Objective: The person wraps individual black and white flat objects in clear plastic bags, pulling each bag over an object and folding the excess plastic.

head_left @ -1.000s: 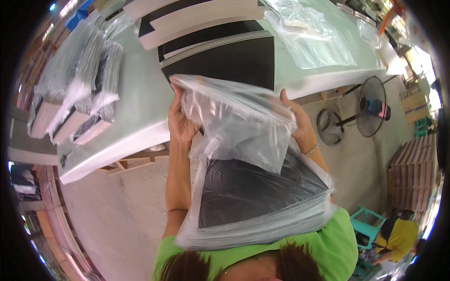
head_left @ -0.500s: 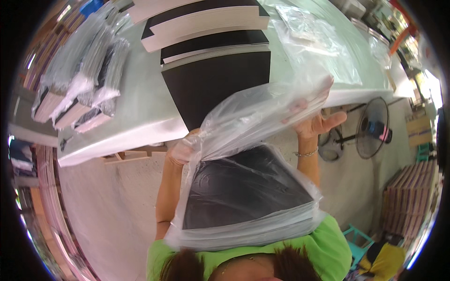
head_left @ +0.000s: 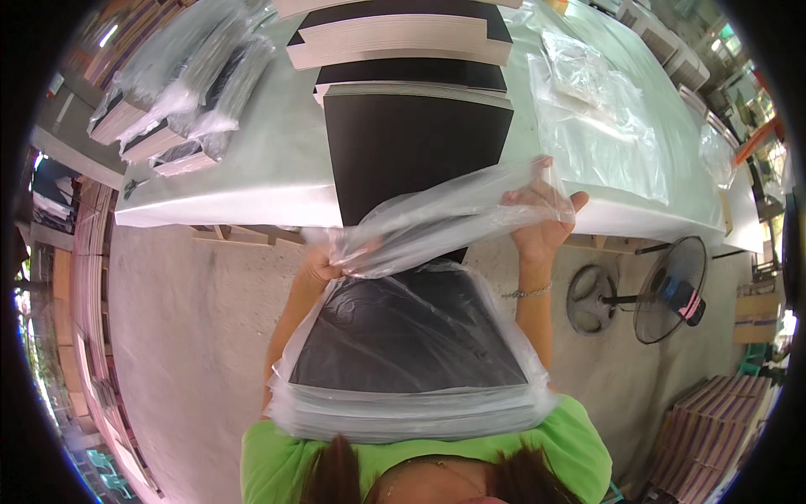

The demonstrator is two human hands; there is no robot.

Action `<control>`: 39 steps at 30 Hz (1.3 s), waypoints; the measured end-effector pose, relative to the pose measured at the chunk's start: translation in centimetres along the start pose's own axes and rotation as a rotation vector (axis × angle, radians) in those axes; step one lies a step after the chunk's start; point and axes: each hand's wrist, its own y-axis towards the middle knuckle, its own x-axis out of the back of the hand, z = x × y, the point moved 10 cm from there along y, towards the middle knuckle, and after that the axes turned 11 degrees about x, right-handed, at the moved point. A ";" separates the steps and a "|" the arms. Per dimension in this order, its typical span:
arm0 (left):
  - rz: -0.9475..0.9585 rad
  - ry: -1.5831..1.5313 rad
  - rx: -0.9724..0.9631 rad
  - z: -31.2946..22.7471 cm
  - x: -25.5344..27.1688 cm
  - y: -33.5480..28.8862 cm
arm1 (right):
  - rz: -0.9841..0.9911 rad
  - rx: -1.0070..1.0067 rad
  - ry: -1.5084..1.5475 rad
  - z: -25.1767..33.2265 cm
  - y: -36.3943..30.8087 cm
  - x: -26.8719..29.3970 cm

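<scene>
A black-topped stack (head_left: 411, 336) sits inside a clear plastic bag (head_left: 403, 417), its closed end against the chest of the person's green shirt (head_left: 558, 441) and its mouth turned toward the table. The left hand (head_left: 327, 259) is clamped on the bag at the left of its mouth, fingers bunched in gathered film, the forearm running up along the bag's left side. The right hand (head_left: 541, 220) is raised higher and well apart from the left, its palm open, its thumb standing away from the fingers and pointing to the upper right; film lies across those fingers, and whether they are inside the mouth or behind it I cannot tell. A chain bracelet (head_left: 529, 293) circles the right wrist. Between the hands the loose film stretches in a slanting band, crossing in front of a black panel (head_left: 420, 143) that reaches past the near edge of the pale-covered table (head_left: 281, 151) and blurring its lower part. Behind that panel, more black stacks with white edges (head_left: 403, 42) stand in a row. Plastic-wrapped stacks (head_left: 180, 101) lie to the left on the table, flat clear bags (head_left: 600, 109) to the right. Below the table's right side stands a fan (head_left: 672, 290); nearer, at lower right, is a pile of flat cartons (head_left: 714, 433).
</scene>
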 end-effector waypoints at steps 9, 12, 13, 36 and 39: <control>0.316 -0.014 -0.600 -8.9 -12.8 -5.6 | -0.454 -0.175 -0.399 1.5 -4.4 7.6; 0.847 -0.064 -0.287 -10.4 -16.6 -6.4 | -0.504 -0.111 -0.589 0.1 -3.0 5.2; 0.469 0.130 -0.331 -10.7 -14.3 -5.0 | -0.481 -0.077 -0.704 0.5 -2.6 4.8; -0.979 1.589 -1.223 -14.7 -17.5 -8.8 | 0.095 0.532 -2.462 1.1 5.4 -4.6; -0.894 1.478 -1.223 -14.4 -18.1 -10.3 | 0.080 0.356 -2.243 1.6 5.3 -3.7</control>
